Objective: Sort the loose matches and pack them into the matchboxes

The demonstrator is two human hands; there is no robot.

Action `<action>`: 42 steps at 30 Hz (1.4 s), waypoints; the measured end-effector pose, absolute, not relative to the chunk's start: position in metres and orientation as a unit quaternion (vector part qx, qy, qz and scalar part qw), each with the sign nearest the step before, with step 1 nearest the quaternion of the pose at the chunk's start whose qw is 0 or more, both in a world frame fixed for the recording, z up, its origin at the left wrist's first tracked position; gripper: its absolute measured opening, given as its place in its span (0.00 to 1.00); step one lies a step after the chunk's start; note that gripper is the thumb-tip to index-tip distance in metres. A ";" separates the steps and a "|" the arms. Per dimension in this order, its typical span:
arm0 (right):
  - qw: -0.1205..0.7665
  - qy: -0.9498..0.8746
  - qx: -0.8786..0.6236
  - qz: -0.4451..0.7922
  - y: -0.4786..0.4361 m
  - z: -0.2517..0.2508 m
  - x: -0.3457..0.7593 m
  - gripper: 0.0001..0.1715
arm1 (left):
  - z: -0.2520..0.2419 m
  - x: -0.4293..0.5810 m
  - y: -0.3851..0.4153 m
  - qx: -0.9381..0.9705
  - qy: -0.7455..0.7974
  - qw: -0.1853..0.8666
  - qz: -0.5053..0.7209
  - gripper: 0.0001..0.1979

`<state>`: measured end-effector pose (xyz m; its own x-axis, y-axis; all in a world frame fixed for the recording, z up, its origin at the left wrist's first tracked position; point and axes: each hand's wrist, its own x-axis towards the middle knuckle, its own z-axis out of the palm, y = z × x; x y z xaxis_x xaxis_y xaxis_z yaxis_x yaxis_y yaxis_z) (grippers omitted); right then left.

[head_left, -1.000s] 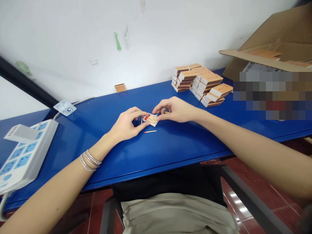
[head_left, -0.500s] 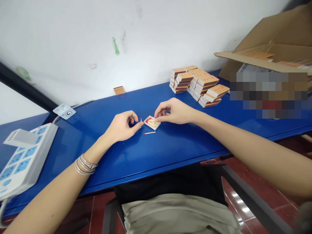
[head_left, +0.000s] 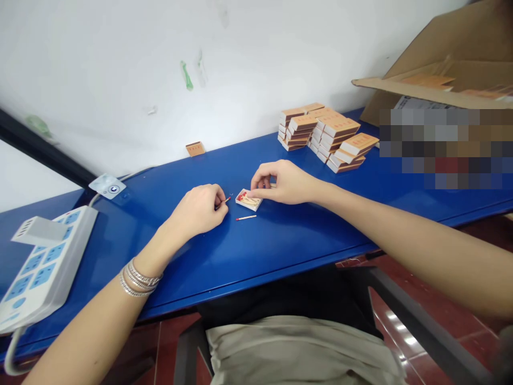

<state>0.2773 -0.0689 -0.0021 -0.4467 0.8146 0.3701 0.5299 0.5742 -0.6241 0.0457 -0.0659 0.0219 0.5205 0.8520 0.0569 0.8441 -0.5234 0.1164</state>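
Note:
A small white matchbox tray point(head_left: 250, 201) with several red-tipped matches lies on the blue table. My left hand point(head_left: 203, 208) is closed on a match point(head_left: 228, 199), whose red head sticks out to the right, left of the tray. The fingers of my right hand point(head_left: 276, 183) are closed at the tray's right end, over the matches; light match sticks point(head_left: 273, 186) show beneath my fingers. Just below the tray a single match point(head_left: 246, 217) lies on the table, its red head to the left.
Stacked matchboxes point(head_left: 335, 124) stand by the wall at the back right, beside an open cardboard box point(head_left: 417, 91). An orange matchbox sleeve point(head_left: 195, 149) leans at the wall. A power strip point(head_left: 76, 256) and a white device point(head_left: 107, 186) are at the left.
My left hand has drawn slightly left, and its match has turned from upright to slanted. The thumb of my right hand has shifted slightly left over the tray.

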 end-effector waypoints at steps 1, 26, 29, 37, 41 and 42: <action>0.328 -0.824 -0.409 0.216 -0.069 -0.002 0.278 0.23 | 0.023 0.044 -0.066 0.881 0.471 0.023 0.035 0.08; 0.181 -0.812 -0.524 0.182 -0.054 0.014 0.320 0.25 | 0.009 0.060 -0.067 0.780 0.399 0.326 0.355 0.08; 0.152 -0.804 -0.545 0.181 -0.061 0.014 0.313 0.18 | -0.001 0.065 -0.069 0.818 0.396 0.255 0.330 0.05; 0.098 -0.829 -0.534 0.131 -0.070 0.008 0.302 0.07 | 0.010 0.059 -0.081 0.873 0.353 0.169 0.289 0.06; 0.078 -0.863 -0.497 0.052 -0.076 0.004 0.301 0.12 | 0.020 0.050 -0.092 0.922 0.313 0.121 0.194 0.05; 0.070 -0.864 -0.496 0.046 -0.077 0.004 0.300 0.12 | 0.020 0.049 -0.093 0.929 0.308 0.106 0.173 0.05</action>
